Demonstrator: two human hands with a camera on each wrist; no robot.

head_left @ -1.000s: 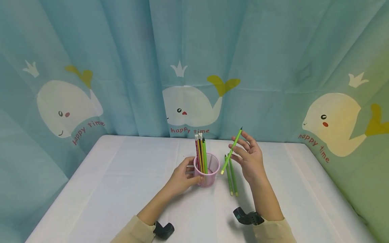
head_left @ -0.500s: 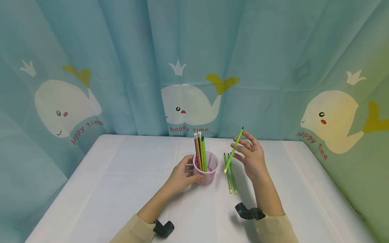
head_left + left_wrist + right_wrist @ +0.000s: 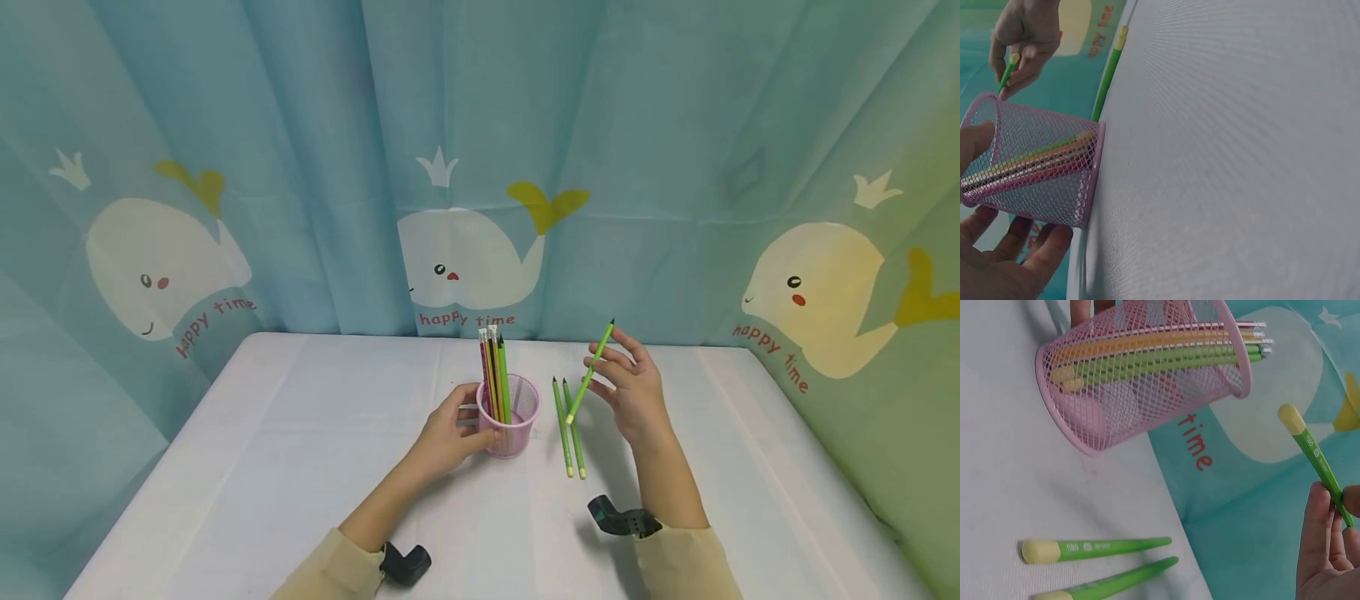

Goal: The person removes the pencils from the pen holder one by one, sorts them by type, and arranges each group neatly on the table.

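Note:
A pink mesh pencil cup point(image 3: 508, 442) stands on the table, with several pencils point(image 3: 494, 379) upright inside, leaning to its left side. My left hand point(image 3: 442, 437) holds the cup from the left, thumb at the front near the rim and fingers round the back, as the left wrist view shows. Right of the cup, my right hand point(image 3: 633, 392) pinches a green pencil point(image 3: 592, 371) in the air, its dark tip up and its cream end down. Two more green pencils point(image 3: 1116, 548) lie side by side on the table between the cup and my right hand.
The table point(image 3: 315, 467) has a white cover. Behind it and along both sides hangs a blue-green curtain point(image 3: 660, 167) printed with whales. Each wrist wears a black camera mount point(image 3: 622, 518).
My right hand has moved right, away from the cup, with the green pencil still pinched. My left hand keeps its hold on the cup, and the two lying pencils stay put.

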